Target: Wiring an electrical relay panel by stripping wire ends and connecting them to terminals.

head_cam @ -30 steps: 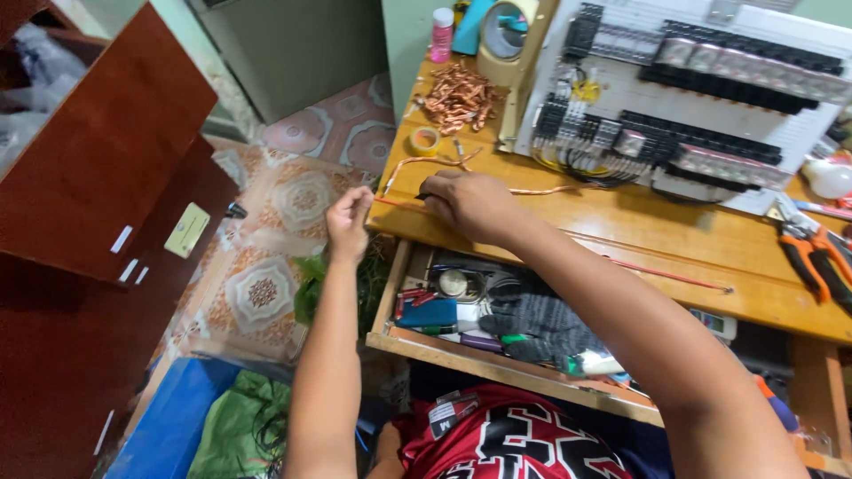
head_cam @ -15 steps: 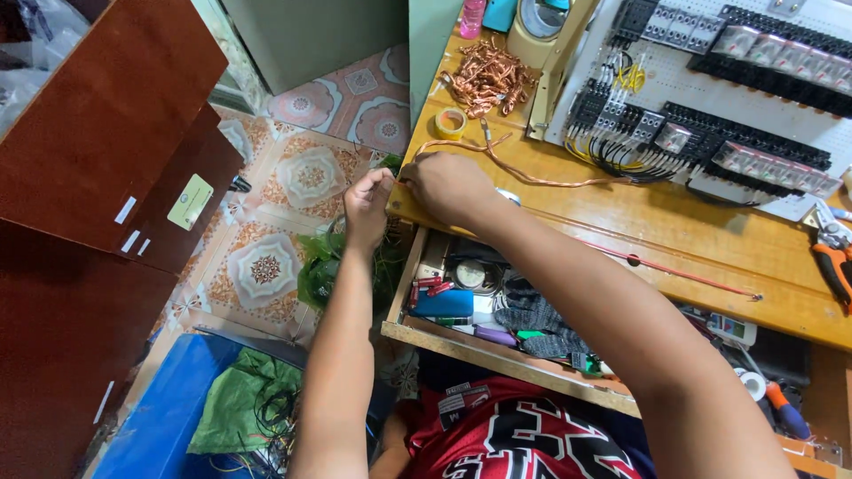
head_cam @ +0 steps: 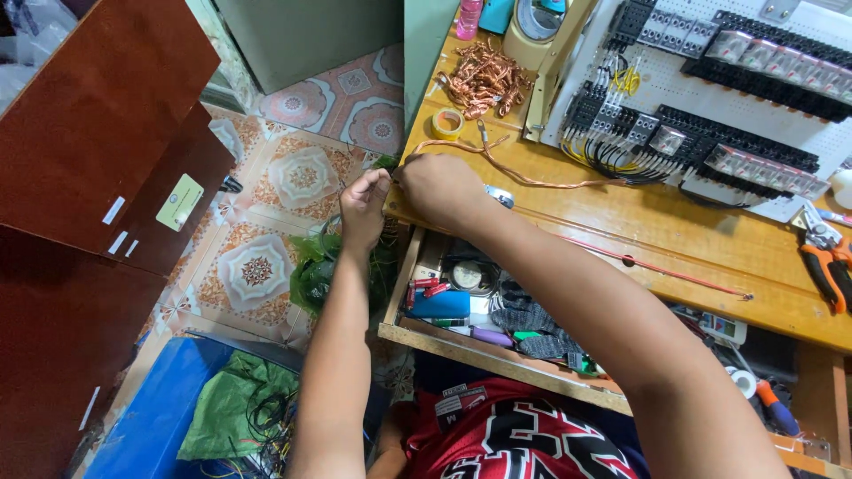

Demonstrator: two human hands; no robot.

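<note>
Grip: we see the left hand (head_cam: 362,206) and right hand (head_cam: 441,188) pinched together on one end of a copper wire (head_cam: 532,180) at the bench (head_cam: 674,235) corner. Behind lie a heap of copper scraps (head_cam: 484,78), a tape roll (head_cam: 447,123) and a wired panel (head_cam: 710,106); pliers (head_cam: 827,264) rest far right. The wire is bare, bright and gently curved.
</note>
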